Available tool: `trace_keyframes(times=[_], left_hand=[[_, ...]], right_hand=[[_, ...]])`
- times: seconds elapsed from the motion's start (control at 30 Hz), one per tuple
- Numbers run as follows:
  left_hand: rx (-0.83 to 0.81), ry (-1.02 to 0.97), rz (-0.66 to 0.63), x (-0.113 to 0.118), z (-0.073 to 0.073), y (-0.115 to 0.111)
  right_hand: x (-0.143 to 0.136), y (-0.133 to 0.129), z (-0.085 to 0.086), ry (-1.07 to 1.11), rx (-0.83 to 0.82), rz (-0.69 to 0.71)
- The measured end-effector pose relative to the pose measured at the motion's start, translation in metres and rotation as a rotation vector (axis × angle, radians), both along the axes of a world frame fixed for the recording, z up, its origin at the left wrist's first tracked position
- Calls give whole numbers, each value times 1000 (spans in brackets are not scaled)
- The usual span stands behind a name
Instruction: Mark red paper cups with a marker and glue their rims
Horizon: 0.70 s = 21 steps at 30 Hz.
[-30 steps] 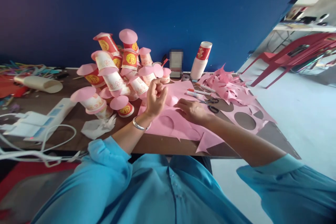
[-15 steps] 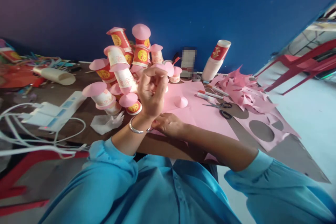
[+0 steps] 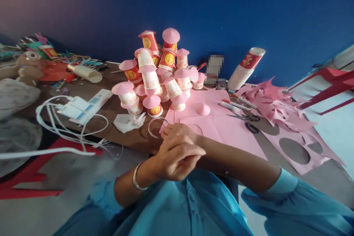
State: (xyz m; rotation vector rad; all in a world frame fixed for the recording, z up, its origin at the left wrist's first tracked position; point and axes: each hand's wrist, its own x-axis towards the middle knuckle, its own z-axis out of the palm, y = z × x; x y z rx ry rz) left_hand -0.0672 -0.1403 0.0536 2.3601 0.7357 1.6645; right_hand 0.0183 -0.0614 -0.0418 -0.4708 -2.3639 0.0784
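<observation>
I see one pink paper cone on pink paper, one pair of scissors and over a dozen pink-topped cups clustered on a brown bench against a blue wall. My left hand, fingers curled, crosses before my right, near the paper's corner; I cannot tell whether either grip is apart or together. Flat paper spans cone to scissors; the bench's near edge passes by my hands.
</observation>
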Motion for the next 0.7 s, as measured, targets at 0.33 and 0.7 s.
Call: trace_keyframes(times=[0.33, 0.7], left_hand=[[-37, 159, 707, -112, -56, -20], [-318, 435, 972, -182, -87, 25]], right_hand=[[-34, -4, 41, -548, 28, 45], [14, -25, 69, -558, 131, 81]])
